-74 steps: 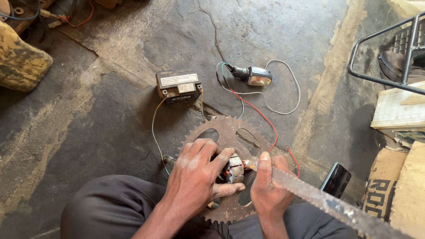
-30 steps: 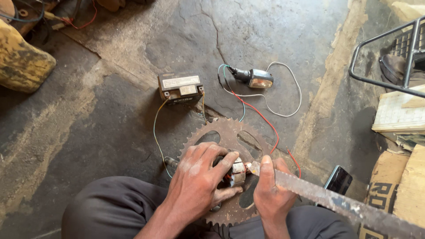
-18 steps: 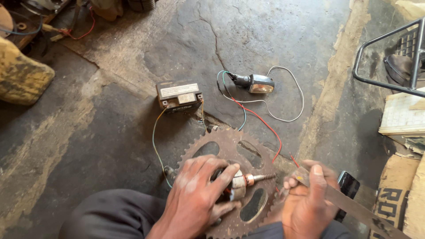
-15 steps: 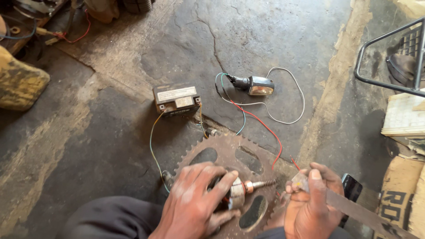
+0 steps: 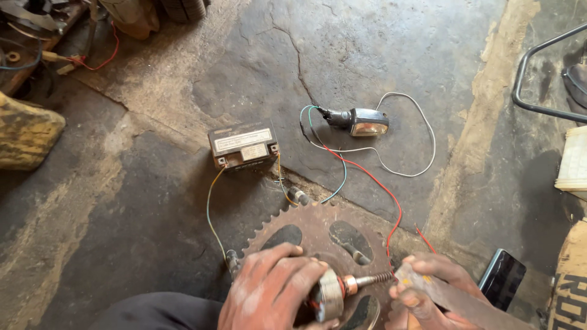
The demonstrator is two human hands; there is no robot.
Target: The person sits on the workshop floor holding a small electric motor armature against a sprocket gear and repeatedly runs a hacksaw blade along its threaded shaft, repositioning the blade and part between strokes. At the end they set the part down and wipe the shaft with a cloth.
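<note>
My left hand [image 5: 272, 293] grips a small electric motor [image 5: 330, 296] that lies on a rusty toothed sprocket [image 5: 318, 235] on the concrete floor. The motor's copper collar and threaded shaft [image 5: 370, 281] stick out to the right. My right hand [image 5: 428, 290] holds a flat rusty metal bar [image 5: 465, 299], whose end sits just beyond the shaft's tip. A small black battery [image 5: 243, 145] stands behind the sprocket, with yellow and green wires running down toward my hands. A turn-signal lamp [image 5: 367, 121] lies farther back, trailing red, green and white wires.
A dark phone [image 5: 502, 278] lies on the floor at the right of my hand. A black metal rack [image 5: 538, 73] and cardboard boxes [image 5: 572, 287] fill the right edge. A worn yellowish object [image 5: 24, 131] sits at the left, cables and parts at the top left.
My right hand with the bar has drawn away to the right, baring the motor's shaft. The view has tilted down and nearer; my left hand stays on the motor.
</note>
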